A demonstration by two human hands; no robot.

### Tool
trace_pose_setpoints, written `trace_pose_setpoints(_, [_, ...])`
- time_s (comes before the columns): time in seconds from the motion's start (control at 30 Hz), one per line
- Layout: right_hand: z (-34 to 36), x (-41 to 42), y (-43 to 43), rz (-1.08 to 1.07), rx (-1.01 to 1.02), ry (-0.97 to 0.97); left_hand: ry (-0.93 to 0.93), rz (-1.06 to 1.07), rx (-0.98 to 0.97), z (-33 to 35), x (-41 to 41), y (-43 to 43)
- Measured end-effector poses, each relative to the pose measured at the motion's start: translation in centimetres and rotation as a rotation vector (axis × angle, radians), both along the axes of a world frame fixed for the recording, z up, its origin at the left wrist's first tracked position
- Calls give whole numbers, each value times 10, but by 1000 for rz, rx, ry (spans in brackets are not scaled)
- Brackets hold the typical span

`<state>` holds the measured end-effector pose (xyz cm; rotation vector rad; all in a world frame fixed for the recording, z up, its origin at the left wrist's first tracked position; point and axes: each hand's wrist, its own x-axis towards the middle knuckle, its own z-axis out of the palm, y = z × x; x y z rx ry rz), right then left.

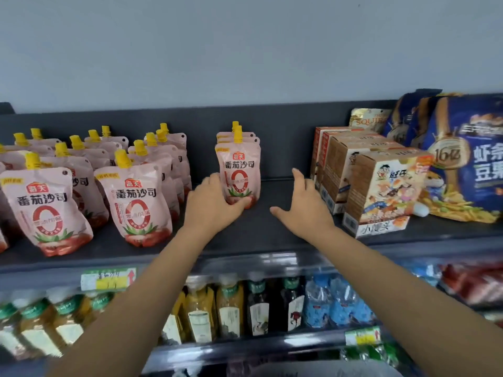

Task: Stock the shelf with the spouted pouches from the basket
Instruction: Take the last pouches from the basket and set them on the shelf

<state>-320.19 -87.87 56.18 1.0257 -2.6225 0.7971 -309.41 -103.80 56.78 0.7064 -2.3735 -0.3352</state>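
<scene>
Shelf (272, 232) largely stocked; a new row started.
Left grip (215, 205) curls round its front pouch (239, 172); right grip (302, 210) spread, empty; near space unfilled, basket unseen.

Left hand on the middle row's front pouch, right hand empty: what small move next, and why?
Probably let the left hand release the front pouch: it stands upright, lined up with the rear pouches, and the open right hand holds nothing to add.
</scene>
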Motion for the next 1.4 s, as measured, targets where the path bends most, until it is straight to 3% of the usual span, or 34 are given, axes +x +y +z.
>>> trace_pose_setpoints(0.17, [-3, 37, 91, 21, -57, 325, 79, -106, -304, -15, 46, 88])
trace_pose_setpoints(0.27, [-41, 61, 141, 125, -133, 304, 127, -289, -405, -55, 72, 135])
trace_pose_setpoints(0.33, [-79, 72, 166, 146, -102, 227, 48, -394, -410, -95, 86, 158])
trace_pose_setpoints(0.5, [-184, 77, 201, 82, 197, -121, -541, -413, -175, -207, 105, 189])
trace_pose_setpoints(0.6, [-238, 77, 206, 38, 332, -370, -785, -354, -88, -264, 108, 190])
trace_pose_setpoints(0.77, [-307, 85, 188, -52, 470, -747, -1059, -226, 154, -324, 103, 184])
trace_pose_setpoints(0.87, [-342, 88, 169, -118, 578, -723, -1006, -183, 400, -346, 99, 184])
trace_pose_setpoints(0.97, [-370, 87, 154, -129, 307, -894, -879, -155, 514, -360, 96, 181])
trace_pose_setpoints(1.1, [-392, 81, 138, -144, 13, -964, -775, -272, 570, -363, 97, 171])
trace_pose_setpoints(1.27, [-405, 71, 143, -43, 4, -876, -793, -347, 676, -356, 93, 161])
trace_pose_setpoints(1.4, [-399, 65, 176, -2, -109, -928, -860, -389, 782, -351, 83, 157])
